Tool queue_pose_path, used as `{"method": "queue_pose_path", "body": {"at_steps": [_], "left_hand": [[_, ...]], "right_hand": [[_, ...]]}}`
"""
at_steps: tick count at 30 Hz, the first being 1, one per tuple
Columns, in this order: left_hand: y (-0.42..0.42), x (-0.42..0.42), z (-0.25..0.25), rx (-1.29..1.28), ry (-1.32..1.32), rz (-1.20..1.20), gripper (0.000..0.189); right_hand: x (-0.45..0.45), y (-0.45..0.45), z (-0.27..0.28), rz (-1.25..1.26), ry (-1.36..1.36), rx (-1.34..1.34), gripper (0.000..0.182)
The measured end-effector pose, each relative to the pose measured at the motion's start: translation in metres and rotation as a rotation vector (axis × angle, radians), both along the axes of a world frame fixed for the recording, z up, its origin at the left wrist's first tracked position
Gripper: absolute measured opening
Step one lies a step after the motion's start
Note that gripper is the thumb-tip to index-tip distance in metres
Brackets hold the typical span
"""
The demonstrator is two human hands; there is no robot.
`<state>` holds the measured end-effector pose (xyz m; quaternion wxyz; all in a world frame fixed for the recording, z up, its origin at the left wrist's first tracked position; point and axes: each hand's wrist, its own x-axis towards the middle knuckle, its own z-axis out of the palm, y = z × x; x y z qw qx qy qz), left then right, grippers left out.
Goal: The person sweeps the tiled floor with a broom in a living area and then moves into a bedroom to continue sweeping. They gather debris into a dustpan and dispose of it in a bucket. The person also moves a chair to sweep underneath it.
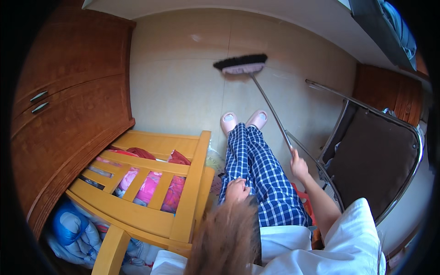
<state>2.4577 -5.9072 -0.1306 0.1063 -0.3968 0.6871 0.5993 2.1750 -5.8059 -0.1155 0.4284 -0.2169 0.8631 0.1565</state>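
Note:
My right hand (299, 166) grips the metal handle of a broom (270, 103) near its top end. The broom reaches forward at a slant, its pale pink head (244, 68) and black bristles (240, 61) over the tiled floor (175, 89) beyond my feet. In front of my thighs, my left hand (237, 190) is curled closed against the blue checked trousers (271, 175), with nothing visible in it. Long brown hair (227, 237) hangs close to its wrist. I stand in pink slippers (229, 122).
A yellow wooden bed frame (151, 202) holding pink bedding (153, 185) stands at my left, against a brown wooden cabinet (75, 103). To my right is a metal-framed chair (371, 161) with dark padding. Something red (303, 196) sits behind my right forearm.

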Motion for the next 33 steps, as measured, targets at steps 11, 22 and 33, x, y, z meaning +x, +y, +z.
{"method": "queue_pose_path", "body": {"at_steps": [11,22,33], "left_hand": [[-0.016,-0.005,0.003,0.020,-0.062,0.048,0.022],[0.012,0.005,-0.006,0.038,-0.059,0.140,0.013],[0.015,0.007,-0.009,0.000,-0.051,0.150,0.010]], "right_hand": [[-0.011,-0.061,0.101,-0.033,-0.113,-0.197,0.039],[0.020,-0.387,-0.088,0.482,-0.027,-0.318,0.039],[-0.026,-0.098,0.004,0.391,0.033,0.005,0.040]]}}
